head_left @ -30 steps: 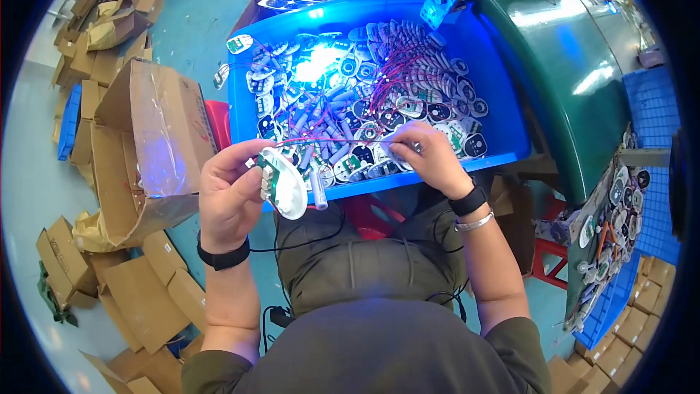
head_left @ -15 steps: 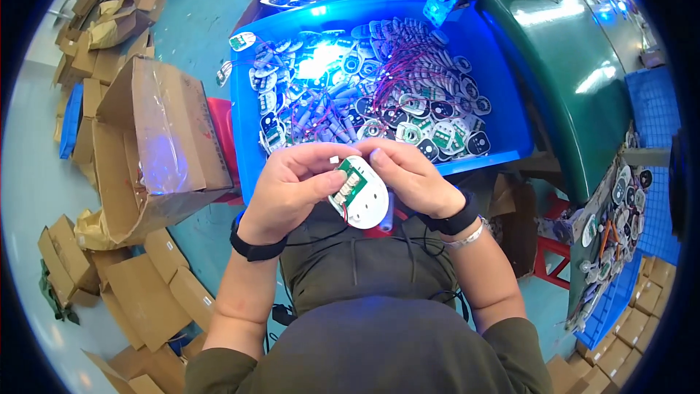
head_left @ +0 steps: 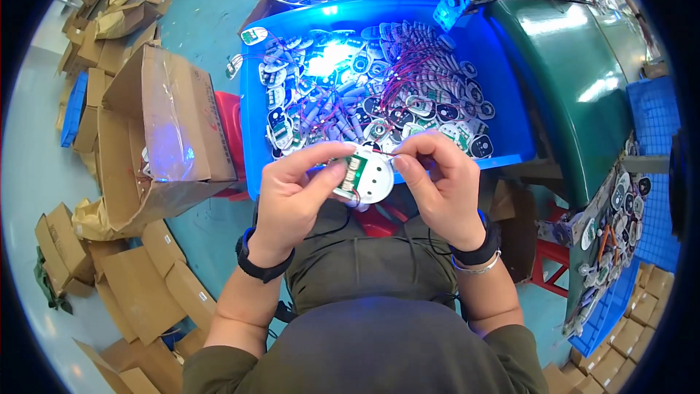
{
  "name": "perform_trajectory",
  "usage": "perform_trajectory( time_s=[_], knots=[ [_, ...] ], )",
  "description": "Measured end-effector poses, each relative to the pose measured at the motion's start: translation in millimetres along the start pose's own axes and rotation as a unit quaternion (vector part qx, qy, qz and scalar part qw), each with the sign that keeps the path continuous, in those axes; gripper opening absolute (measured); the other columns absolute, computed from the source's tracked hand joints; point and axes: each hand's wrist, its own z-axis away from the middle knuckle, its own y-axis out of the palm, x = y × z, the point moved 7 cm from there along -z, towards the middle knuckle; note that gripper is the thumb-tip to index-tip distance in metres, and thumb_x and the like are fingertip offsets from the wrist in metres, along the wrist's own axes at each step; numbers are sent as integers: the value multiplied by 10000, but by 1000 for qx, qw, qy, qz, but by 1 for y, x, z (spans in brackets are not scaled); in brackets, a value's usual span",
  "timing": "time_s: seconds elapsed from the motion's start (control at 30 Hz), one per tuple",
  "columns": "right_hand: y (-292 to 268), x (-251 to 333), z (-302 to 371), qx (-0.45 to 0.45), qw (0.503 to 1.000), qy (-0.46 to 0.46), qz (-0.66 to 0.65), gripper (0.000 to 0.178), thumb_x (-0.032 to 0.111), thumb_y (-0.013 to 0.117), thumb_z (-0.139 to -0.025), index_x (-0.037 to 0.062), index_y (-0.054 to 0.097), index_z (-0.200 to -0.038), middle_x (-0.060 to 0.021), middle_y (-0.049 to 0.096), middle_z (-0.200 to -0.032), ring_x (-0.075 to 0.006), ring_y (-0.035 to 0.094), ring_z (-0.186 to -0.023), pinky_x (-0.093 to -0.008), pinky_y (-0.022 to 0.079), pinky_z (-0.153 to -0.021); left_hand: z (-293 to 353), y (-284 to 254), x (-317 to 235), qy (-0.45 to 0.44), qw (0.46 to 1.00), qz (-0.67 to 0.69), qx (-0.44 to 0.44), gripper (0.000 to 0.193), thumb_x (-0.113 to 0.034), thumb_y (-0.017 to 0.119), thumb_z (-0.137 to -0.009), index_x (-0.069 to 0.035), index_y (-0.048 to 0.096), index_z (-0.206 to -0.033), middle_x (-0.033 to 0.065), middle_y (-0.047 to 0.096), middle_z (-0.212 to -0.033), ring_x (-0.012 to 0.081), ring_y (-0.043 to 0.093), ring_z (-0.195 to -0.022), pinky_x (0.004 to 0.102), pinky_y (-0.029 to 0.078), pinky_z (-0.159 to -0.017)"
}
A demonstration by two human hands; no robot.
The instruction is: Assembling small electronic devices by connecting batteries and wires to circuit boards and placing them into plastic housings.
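Observation:
My left hand [head_left: 295, 186] grips a white oval plastic plate [head_left: 378, 181] by its left side, with the thumb on a green circuit board [head_left: 353, 174] fixed to it. Several pale blocks sit in a row on that board, and a thin dark wire loops at its lower end. At the plate's upper right, my right hand [head_left: 445, 182] pinches a thin dark red wire [head_left: 382, 152] between thumb and forefinger. Both hands are above my lap, at the near edge of a blue tub [head_left: 510, 157].
Similar plates with boards, red wires [head_left: 401, 76] and blue-wrapped cylinders [head_left: 343, 113] fill the tub. An open cardboard box [head_left: 182, 120] stands left. To the right are a green machine cover [head_left: 561, 87] and a surface with more plates and orange-handled pliers [head_left: 604, 239].
My right hand has moved off the plate's edge, rightward, and now pinches the thin wire. The plate has shifted slightly up and turned; the blue cylinder seen beside it no longer shows there.

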Motion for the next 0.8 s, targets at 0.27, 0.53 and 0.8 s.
perform_trajectory(
  time_s=[0.27, 0.53, 0.8],
  knots=[
    [6, 23, 6, 3, 980, -148, 134, 129, -9, 634, -694, 27, 581, -806, -80, 547, -726, -212, 545, -623, -291, 431, -537, 3, 2, 4, 6, 998, -70, 1, 161, -62, 595, -819, 31, 622, -948, 57, 624, -860, 54, 550, -739, 184, 445, -615],
    [18, 30, 11, 20, 971, -179, 159, 130, -5, 627, -695, 31, 573, -809, -85, 540, -736, -242, 546, -632, -323, 440, -541, 6, 11, -5, 87, 976, -199, -11, 116, -42, 617, -794, 15, 633, -894, 35, 608, -774, 51, 530, -678, 184, 418, -565],
    [13, 30, 6, 21, 980, -137, 144, 131, -26, 608, -706, 22, 534, -802, -100, 518, -740, -251, 529, -656, -327, 424, -549, 10, 10, -5, 109, 981, -160, -11, 167, -9, 597, -797, 3, 623, -962, 45, 609, -844, 62, 538, -719, 191, 429, -613]
  ],
)
